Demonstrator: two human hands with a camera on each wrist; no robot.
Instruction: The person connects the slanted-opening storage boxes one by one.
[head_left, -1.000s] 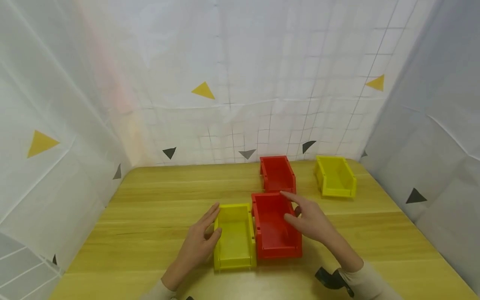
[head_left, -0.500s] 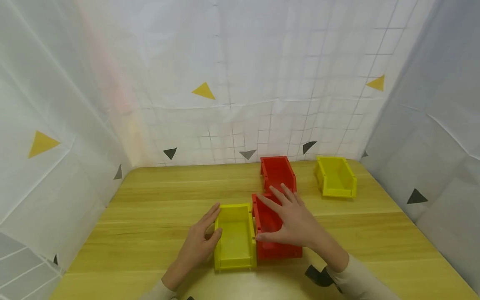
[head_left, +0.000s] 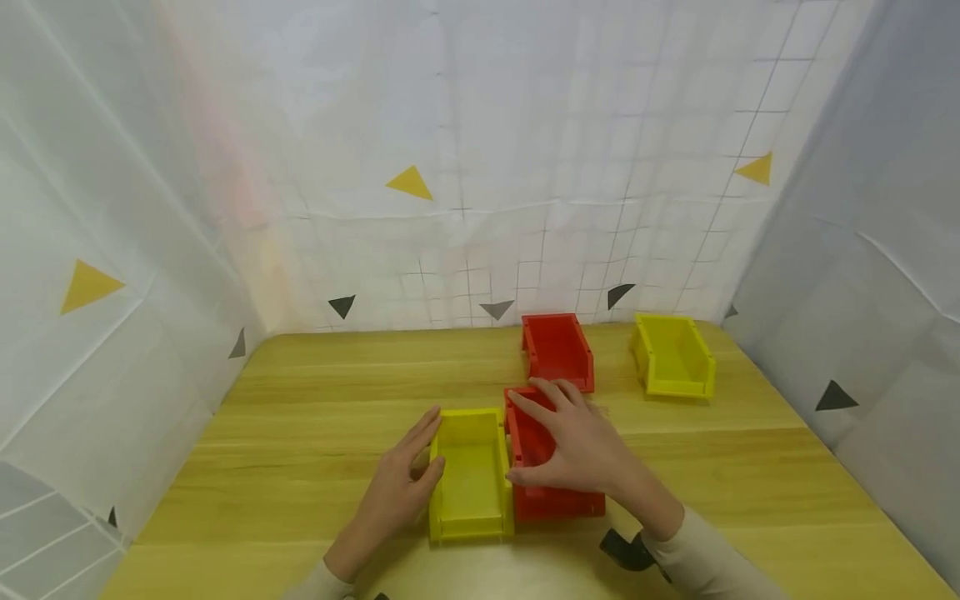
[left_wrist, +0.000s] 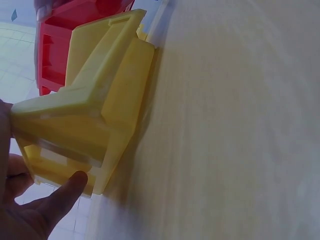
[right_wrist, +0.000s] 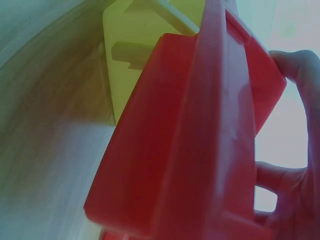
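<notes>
In the head view my left hand (head_left: 401, 479) holds the left rim of a yellow plastic storage bin (head_left: 471, 487). Its thumb lies over the rim, and the left wrist view shows a fingertip against the bin's outer side (left_wrist: 87, 127). My right hand (head_left: 581, 450) reaches over a red storage bin (head_left: 558, 504) standing close against the yellow one's right side. Spread and slightly bent, its fingers and thumb touch the red bin's left rim, at the back corner and near the middle. The hand hides much of the red bin's inside; both bins' visible insides hold nothing.
A second red bin (head_left: 558, 346) stands behind the front red one. Farther right is another yellow bin (head_left: 675, 358). All rest on a wooden tabletop (head_left: 315, 425), with pale hanging sheets (head_left: 360, 250) at the back and sides.
My right hand has moved from the front red bin's right rim over to its left rim, and its fingers have drawn slightly closer together. The left hand and the bins look unmoved.
</notes>
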